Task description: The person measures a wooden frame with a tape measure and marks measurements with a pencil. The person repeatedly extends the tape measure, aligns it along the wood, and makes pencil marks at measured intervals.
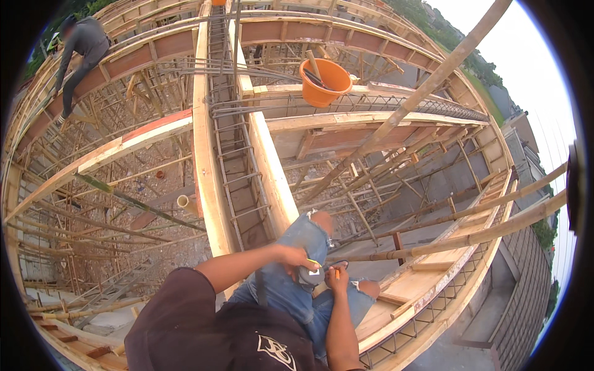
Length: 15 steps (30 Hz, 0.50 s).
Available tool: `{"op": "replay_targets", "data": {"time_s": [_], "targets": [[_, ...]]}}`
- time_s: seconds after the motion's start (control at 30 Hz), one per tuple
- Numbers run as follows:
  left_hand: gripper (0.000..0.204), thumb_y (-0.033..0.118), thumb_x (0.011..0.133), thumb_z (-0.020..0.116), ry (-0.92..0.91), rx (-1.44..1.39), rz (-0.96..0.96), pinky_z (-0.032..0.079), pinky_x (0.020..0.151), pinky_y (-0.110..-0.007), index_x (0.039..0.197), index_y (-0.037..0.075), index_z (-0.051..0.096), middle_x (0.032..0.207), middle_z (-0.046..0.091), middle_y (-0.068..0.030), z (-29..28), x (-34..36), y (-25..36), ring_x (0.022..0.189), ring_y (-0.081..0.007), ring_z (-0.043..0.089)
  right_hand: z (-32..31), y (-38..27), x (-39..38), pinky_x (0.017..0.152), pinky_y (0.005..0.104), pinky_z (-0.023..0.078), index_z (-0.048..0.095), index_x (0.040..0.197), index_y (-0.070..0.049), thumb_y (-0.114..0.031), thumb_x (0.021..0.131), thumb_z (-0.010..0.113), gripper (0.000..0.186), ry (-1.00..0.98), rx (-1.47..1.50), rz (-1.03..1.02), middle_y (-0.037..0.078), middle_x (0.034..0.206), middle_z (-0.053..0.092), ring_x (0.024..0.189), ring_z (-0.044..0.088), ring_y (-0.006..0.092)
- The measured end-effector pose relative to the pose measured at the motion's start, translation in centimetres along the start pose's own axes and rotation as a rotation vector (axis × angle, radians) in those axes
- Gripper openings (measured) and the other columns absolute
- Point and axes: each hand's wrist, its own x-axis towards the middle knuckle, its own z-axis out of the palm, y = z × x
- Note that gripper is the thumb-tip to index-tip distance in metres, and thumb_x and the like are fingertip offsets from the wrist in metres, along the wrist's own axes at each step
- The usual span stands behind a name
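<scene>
A small yellow-and-white object (314,267) is held in the grip of the left hand (292,255), closed around it above the knee in torn jeans (307,238), while the right hand (337,276) is set just beside it with fingers curled; whether anything is pinched there cannot be told. The wooden beam formwork (272,170) with its steel rebar cage (232,154) is straddled, and an orange bucket (324,80) holding tools is seen on the formwork's far end. Bamboo poles (433,80) are crossed over the open right side, and another person (77,52) is crouched at the far-left edge.
</scene>
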Motion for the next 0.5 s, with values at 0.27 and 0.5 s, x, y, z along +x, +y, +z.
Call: {"op": "replay_targets", "data": {"time_s": [0.27,0.5], "targets": [[0.080,0.068,0.084,0.055,0.069,0.060,-0.016,0.056,0.072,-0.037,0.124,-0.001,0.058,0.117,0.063,-0.0143,-0.5,-0.6,-2.3,0.097,-0.0238,0.065,1.6,-7.2,-0.4,0.072,0.0368,0.052,0.065,0.091,-0.001,-0.029,0.083,0.067,0.029,-0.152,0.174,0.241,0.015,0.080,0.070,0.077,0.068,0.0267],[0.070,0.059,0.087,0.057,0.068,0.118,-0.115,0.056,0.066,-0.034,0.120,-0.002,0.059,0.109,0.064,-0.0124,-1.6,0.3,0.4,0.092,-0.0211,0.064,1.0,-7.3,0.1,0.078,0.0398,0.052,0.065,0.096,-0.003,-0.033,0.084,0.066,0.032,-0.101,-0.012,0.167,0.016,0.090,0.069,0.086,0.067,0.0304]]}}
